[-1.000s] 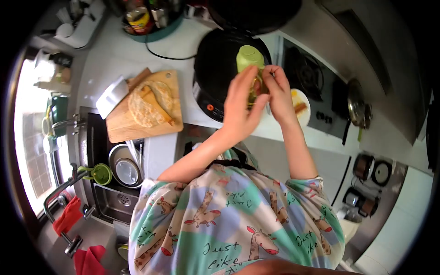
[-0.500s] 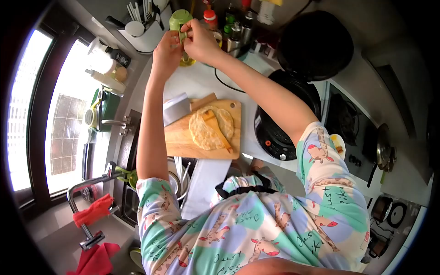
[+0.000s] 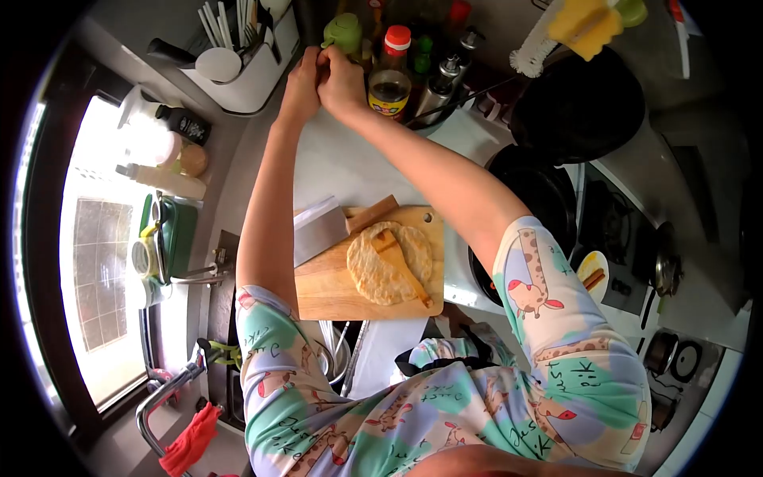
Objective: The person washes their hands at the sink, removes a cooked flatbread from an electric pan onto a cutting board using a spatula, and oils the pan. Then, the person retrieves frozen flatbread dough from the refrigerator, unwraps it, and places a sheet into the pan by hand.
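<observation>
Bare hands at the far end of a kitchen counter: a person's left hand (image 3: pixel 299 89) and right hand (image 3: pixel 343 81) meet with arms outstretched, fingers curled in rather than spread, at a rounded light-green container (image 3: pixel 343 32). Knuckles hide the contact, so how firmly either hand holds it, I cannot tell.

The container stands at the back, just beyond the hands, its smooth top showing and its lower part mostly hidden. It looks stiff and fairly light, though its contents could add weight; the glossy curve may prove slippery to damp or oily fingers. The lower body seems the surer hold, with the other hand steadying the top.

Room is tight to the right, where a clear bottle with a red cap and yellow label (image 3: pixel 391 79) stands just beside the right hand, near shiny metal cylindrical dispensers (image 3: pixel 435 94). To the left, the rim of a white utensil caddy (image 3: pixel 242 97) limits the left hand. The easier way appears to be back toward the body, over the pale smooth counter (image 3: pixel 354 163), short of the broad metal cleaver (image 3: pixel 319 230) lying on the light wooden cutting board (image 3: pixel 324 288).
</observation>
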### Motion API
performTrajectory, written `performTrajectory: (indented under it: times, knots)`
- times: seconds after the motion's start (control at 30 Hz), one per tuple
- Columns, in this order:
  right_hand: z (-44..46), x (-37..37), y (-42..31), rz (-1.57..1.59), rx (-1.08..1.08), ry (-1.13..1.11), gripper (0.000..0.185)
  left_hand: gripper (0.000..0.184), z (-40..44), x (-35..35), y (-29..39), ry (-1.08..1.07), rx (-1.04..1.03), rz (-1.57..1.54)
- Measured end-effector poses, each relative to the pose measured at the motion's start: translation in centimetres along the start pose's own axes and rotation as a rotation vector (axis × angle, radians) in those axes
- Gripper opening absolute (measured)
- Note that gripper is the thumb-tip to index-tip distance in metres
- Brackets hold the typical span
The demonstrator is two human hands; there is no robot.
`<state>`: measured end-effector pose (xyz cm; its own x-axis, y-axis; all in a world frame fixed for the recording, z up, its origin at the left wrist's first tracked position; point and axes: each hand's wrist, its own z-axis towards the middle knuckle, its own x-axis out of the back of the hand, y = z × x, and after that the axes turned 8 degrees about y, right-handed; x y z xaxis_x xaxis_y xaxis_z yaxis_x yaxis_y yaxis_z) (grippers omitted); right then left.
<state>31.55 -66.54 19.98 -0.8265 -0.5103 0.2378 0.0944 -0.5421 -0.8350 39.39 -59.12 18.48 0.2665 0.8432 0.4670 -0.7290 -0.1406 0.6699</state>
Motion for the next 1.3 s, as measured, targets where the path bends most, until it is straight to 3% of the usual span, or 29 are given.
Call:
performTrajectory:
  times: [0.2,0.3,0.37,0.4,0.5,0.53,0.63,0.67,0.7,0.77,0.87,0.93,1.03,1.07,1.17,1.2,1.3]
  knots:
    - [-0.2,-1.6,1.9,-0.005,0.006,0.073,0.006,0.034,0.1,-1.3,-2.0,-0.050,0.050,-0.069]
    - [-0.3,-1.8,3.0,-0.035,-0.227,0.039,0.009,0.032,-0.2,-2.5,-3.4,-0.105,0.097,-0.064]
    - [-0.5,-2.0,2.4,-0.071,-0.294,-0.019,0.016,0.033,-0.6,-3.2,-4.6,-0.118,0.150,-0.110]
    - [-0.7,-1.9,2.1,-0.090,-0.328,-0.045,0.020,0.035,-0.8,-3.6,-5.1,-0.059,0.296,-0.292]
    - [-1.5,-1.3,0.2,-0.139,-0.412,-0.119,0.033,0.035,-2.0,-2.0,-2.9,-0.111,0.218,-0.116]
    - [-2.3,-0.3,-1.2,-0.118,-0.371,-0.128,0.040,0.036,-2.7,-2.0,-3.6,-0.069,0.210,-0.208]
    - [-6.0,3.6,-3.4,0.353,-0.428,-0.202,0.049,0.035,-7.4,-4.2,-6.9,0.411,0.718,-1.357]
    - [-8.4,4.8,-2.7,0.511,-0.352,-0.205,0.052,0.041,-9.2,-2.7,-1.5,0.420,0.554,-0.885]
    - [-9.7,9.3,-6.6,0.502,-0.443,-0.322,0.054,0.047,-12.0,-0.7,6.4,0.411,0.378,-0.417]
    - [-13.7,15.3,-8.0,0.490,-0.402,-0.372,0.061,0.061,-17.0,-0.3,16.5,0.272,0.546,-0.565]
    - [-19.2,24.4,-10.0,0.414,-0.337,-0.410,0.059,0.061,-23.5,-2.2,26.0,0.053,0.483,-0.566]
    - [-23.4,29.3,-10.0,0.425,-0.342,-0.340,0.059,0.062,-27.2,-3.5,31.6,-0.135,0.442,-0.566]
    - [-28.1,36.6,-10.7,0.509,-0.394,-0.155,0.061,0.062,-31.1,-6.6,38.5,-0.244,0.485,-0.677]
    - [-29.5,39.2,-10.7,0.452,-0.356,-0.090,0.066,0.065,-32.2,-7.8,41.3,-0.316,0.578,-0.812]
    - [-33.9,47.4,-11.0,0.353,-0.353,0.087,0.082,0.069,-35.4,-11.7,47.6,-0.551,0.385,-0.829]
    - [-37.8,53.1,-13.7,0.392,-0.330,0.314,0.074,0.071,-38.1,-13.1,51.7,-0.719,0.283,-0.872]
    - [-45.4,61.3,-17.1,0.164,-0.299,0.571,0.083,0.076,-43.5,-15.4,60.2,-1.064,0.057,-0.964]
